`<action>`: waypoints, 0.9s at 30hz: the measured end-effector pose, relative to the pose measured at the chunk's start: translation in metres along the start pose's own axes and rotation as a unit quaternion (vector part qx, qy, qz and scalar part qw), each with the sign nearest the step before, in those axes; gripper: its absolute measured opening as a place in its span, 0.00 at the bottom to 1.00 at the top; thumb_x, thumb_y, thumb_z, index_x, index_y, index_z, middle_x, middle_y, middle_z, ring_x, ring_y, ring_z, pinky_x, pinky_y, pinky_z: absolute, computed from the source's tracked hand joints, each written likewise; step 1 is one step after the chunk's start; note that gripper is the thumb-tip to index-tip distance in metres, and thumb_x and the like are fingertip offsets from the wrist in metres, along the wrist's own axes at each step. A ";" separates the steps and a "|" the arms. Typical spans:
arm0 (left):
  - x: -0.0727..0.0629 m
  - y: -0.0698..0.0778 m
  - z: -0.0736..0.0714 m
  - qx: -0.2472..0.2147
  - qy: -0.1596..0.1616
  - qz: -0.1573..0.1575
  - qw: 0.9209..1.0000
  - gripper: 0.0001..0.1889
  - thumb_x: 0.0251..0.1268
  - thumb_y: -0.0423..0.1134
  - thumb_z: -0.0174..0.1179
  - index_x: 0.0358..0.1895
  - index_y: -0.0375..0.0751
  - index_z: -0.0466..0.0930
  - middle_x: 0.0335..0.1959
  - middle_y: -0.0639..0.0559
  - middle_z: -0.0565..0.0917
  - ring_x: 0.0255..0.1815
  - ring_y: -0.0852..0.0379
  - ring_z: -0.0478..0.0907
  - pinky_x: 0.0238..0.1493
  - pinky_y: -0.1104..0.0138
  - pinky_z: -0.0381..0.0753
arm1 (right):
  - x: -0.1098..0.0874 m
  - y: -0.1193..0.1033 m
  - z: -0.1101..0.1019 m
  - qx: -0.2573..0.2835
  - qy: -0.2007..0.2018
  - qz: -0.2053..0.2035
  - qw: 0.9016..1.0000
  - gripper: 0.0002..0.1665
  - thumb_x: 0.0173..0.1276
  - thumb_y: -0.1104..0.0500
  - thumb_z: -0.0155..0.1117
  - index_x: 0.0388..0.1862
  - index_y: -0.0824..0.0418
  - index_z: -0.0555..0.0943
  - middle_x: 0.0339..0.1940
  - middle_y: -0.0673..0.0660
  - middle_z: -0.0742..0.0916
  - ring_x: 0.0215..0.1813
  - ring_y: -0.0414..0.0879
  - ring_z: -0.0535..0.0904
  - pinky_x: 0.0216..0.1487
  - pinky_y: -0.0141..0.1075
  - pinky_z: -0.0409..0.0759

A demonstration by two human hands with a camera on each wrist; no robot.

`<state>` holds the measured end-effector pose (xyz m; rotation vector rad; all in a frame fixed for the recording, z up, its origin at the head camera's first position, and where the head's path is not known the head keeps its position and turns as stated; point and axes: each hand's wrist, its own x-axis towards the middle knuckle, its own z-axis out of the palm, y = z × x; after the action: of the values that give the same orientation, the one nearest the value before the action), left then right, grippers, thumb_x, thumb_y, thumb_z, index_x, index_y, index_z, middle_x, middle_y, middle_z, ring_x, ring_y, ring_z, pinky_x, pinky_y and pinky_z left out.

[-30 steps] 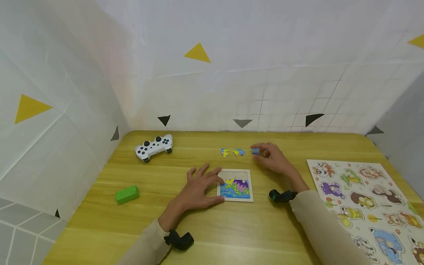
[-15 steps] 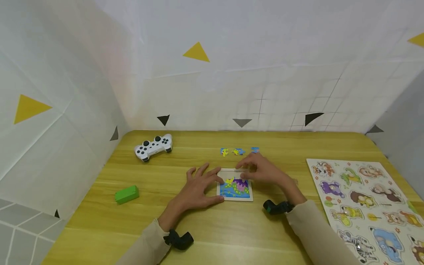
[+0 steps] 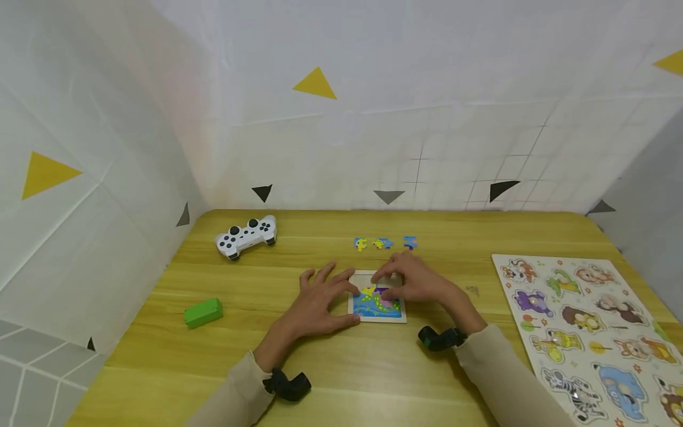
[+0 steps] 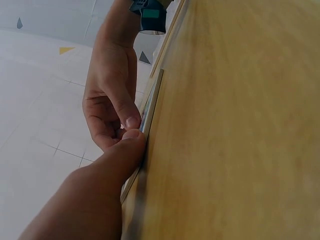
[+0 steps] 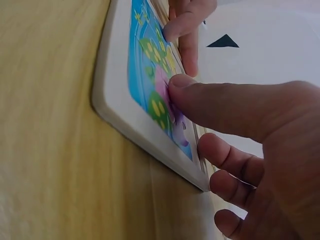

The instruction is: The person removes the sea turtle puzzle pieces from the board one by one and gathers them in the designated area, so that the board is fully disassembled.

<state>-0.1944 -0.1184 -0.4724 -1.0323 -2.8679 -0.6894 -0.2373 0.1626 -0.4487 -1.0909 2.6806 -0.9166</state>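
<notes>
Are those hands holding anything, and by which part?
The left hand touches the left edge of the pale square puzzle frame without visibly gripping it. The right hand touches the multicoloured picture inside; whether it pinches anything cannot be told.

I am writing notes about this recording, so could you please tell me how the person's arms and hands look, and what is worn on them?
The left hand and right hand wear no gloves. The left sleeve and right sleeve are long and plain beige. A black device sits on each wrist; the right device has a small green patch.
</notes>
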 end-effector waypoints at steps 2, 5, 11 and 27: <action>0.000 0.000 0.000 0.000 0.001 0.001 1.000 0.25 0.63 0.70 0.60 0.59 0.67 0.77 0.81 0.56 0.63 0.84 0.37 0.50 0.71 0.35 0.43 | 0.000 -0.001 0.001 -0.004 -0.002 0.001 1.000 0.15 0.62 0.53 0.77 0.48 0.49 0.89 0.42 0.49 0.87 0.44 0.45 0.73 0.45 0.38 0.63; 0.000 0.000 0.001 0.000 0.003 0.002 1.000 0.25 0.63 0.70 0.60 0.59 0.67 0.77 0.81 0.56 0.63 0.84 0.37 0.50 0.71 0.34 0.43 | 0.000 -0.002 0.001 -0.007 -0.007 0.006 1.000 0.15 0.62 0.54 0.77 0.49 0.48 0.89 0.42 0.49 0.86 0.45 0.46 0.73 0.46 0.39 0.62; 0.000 -0.002 0.002 -0.004 0.000 -0.004 1.000 0.27 0.62 0.71 0.60 0.61 0.68 0.75 0.81 0.58 0.63 0.84 0.38 0.49 0.73 0.35 0.43 | -0.001 -0.008 0.001 -0.016 -0.004 -0.002 1.000 0.16 0.62 0.56 0.75 0.50 0.49 0.89 0.44 0.50 0.86 0.46 0.48 0.74 0.48 0.40 0.61; 0.000 -0.002 0.001 -0.012 -0.006 -0.038 0.999 0.41 0.68 0.69 0.53 0.80 0.56 0.60 0.83 0.50 0.58 0.86 0.44 0.40 0.76 0.41 0.44 | 0.003 -0.020 0.008 -0.013 -0.005 0.012 1.000 0.14 0.67 0.52 0.71 0.52 0.47 0.88 0.46 0.52 0.84 0.49 0.48 0.71 0.49 0.46 0.63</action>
<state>-0.1954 -0.1196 -0.4738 -0.9381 -2.9295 -0.7256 -0.2245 0.1452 -0.4436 -1.0633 2.6991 -0.8734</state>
